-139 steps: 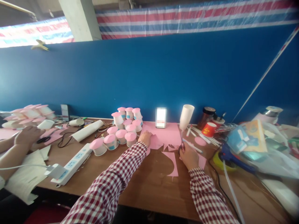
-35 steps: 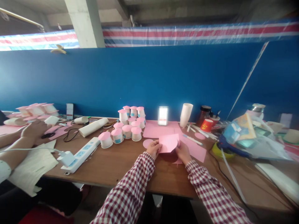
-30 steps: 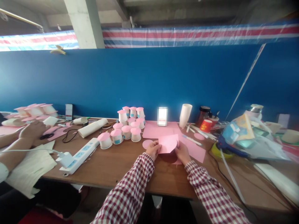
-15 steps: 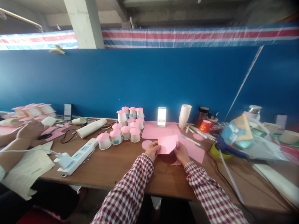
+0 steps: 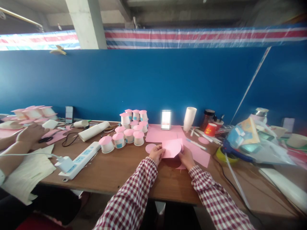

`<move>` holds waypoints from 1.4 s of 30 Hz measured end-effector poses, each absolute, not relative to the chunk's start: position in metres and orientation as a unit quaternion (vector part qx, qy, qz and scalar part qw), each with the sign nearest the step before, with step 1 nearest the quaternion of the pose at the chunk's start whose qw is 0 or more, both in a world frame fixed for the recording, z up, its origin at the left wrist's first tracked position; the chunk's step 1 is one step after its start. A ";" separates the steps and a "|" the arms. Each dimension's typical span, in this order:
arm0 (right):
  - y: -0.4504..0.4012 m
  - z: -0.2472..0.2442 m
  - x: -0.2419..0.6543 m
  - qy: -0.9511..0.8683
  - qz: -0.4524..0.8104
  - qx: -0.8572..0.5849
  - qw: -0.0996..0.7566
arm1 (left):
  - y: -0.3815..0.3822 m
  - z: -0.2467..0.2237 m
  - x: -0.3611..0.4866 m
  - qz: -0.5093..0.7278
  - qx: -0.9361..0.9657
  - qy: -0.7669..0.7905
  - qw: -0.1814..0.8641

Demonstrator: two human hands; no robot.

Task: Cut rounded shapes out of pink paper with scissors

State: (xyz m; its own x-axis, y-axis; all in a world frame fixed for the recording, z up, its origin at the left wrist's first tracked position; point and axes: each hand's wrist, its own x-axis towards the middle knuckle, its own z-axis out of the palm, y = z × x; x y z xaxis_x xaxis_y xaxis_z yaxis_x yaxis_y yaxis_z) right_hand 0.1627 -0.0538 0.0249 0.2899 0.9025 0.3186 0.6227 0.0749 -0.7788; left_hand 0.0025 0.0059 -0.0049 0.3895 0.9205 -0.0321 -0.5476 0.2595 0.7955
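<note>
My left hand (image 5: pixel 156 154) pinches the left edge of a piece of pink paper (image 5: pixel 171 148), thumb on top. The sheet is held above the table, and its right side is cut to a curve. At that curved edge my right hand (image 5: pixel 187 157) is closed, its fingers partly hidden behind the paper. A thin dark sliver shows between that hand and the sheet, too small to name. Just left of my left hand lies a pink paper disc (image 5: pixel 151 148). Pink offcuts (image 5: pixel 181 166) lie under my right hand.
Left of my hands stand several paper cups with pink tops (image 5: pixel 119 140), beside a power strip (image 5: pixel 80 161). Behind are pink sheets (image 5: pixel 155 134), a phone (image 5: pixel 166 120) and stacked white cups (image 5: pixel 190 118). Tape (image 5: pixel 227 156) and plastic bags (image 5: pixel 261 143) lie right. A co-worker's arm (image 5: pixel 22 140) reaches in left.
</note>
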 end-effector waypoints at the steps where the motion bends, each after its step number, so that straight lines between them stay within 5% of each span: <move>1: -0.054 0.025 0.163 -0.577 0.152 -0.661 0.454 | 0.006 -0.006 0.003 0.492 0.361 0.259 0.749; 42: -0.051 0.020 0.165 -0.578 0.149 -0.673 0.437 | 0.008 -0.007 -0.002 0.472 0.386 0.237 0.756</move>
State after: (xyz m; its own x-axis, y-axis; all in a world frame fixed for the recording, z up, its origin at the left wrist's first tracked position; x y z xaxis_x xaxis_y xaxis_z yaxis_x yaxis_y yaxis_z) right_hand 0.1654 -0.0510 0.0197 0.2882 0.9081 0.3038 0.6480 0.0486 -0.7601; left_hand -0.0023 0.0077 -0.0071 0.4416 0.8972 0.0068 -0.5316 0.2555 0.8075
